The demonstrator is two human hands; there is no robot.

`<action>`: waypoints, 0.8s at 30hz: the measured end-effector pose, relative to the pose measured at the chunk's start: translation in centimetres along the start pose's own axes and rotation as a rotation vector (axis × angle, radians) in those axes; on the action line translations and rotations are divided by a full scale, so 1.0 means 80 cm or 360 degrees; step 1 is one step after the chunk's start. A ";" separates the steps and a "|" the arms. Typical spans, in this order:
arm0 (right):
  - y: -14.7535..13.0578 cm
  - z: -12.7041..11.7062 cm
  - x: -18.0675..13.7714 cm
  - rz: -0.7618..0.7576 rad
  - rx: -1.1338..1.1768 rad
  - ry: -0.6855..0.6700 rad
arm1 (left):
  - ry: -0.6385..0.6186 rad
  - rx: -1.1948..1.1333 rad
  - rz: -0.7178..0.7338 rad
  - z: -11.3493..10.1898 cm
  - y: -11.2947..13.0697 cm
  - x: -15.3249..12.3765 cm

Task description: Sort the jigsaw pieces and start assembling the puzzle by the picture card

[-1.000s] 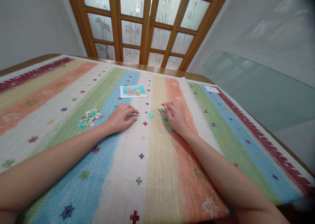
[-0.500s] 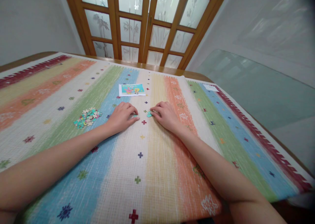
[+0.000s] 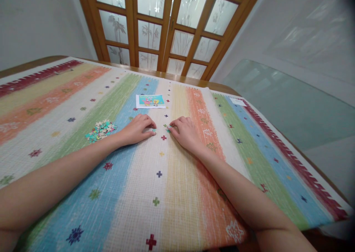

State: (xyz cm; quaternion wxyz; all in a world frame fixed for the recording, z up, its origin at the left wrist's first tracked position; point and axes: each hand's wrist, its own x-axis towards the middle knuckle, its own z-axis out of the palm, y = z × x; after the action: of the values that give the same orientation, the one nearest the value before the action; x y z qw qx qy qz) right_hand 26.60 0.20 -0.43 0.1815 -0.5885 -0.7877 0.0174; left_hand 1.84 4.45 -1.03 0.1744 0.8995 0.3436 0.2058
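My left hand [image 3: 139,129] rests low over the striped tablecloth, its thumb and fingertips closed around a small pale teal jigsaw puzzle piece that is mostly hidden. Facing it across a narrow gap, my right hand [image 3: 185,132] pinches another teal jigsaw puzzle piece [image 3: 168,130], of which only a little shows at the fingertips. A loose pile of jigsaw puzzle pieces [image 3: 101,131], teal, cream and pink, lies left of my left hand. Just beyond both hands lies a picture card [image 3: 151,101] with a pink and a yellow cartoon figure on teal.
The striped tablecloth [image 3: 138,193] covers the table. A small white paper [image 3: 237,102] lies near its far right edge. Wooden doors with glass panes [image 3: 149,34] stand behind the table, and a greenish glass panel [image 3: 288,100] is on the right.
The teal piece at my right fingertips now shows less, more covered by the fingers. My left hand keeps its pose. The whole view has shifted slightly.
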 end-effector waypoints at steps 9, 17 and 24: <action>-0.016 -0.005 -0.016 -0.0015 -0.0146 -0.0003 | 0.0075 0.0083 0.0002 0.006 0.007 -0.002; -0.019 -0.012 -0.013 0.0047 -0.0304 0.0025 | 0.0075 0.0082 -0.0017 0.005 0.010 -0.003; -0.021 -0.005 -0.007 -0.0227 -0.0009 -0.0081 | 0.0081 0.0097 -0.0019 0.008 0.007 -0.005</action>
State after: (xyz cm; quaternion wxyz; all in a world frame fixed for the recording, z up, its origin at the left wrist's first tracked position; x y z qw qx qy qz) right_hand 25.32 -0.86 0.17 0.1605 -0.5307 -0.8321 0.0172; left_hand 2.22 3.67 -1.37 0.1392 0.8969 0.3593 0.2170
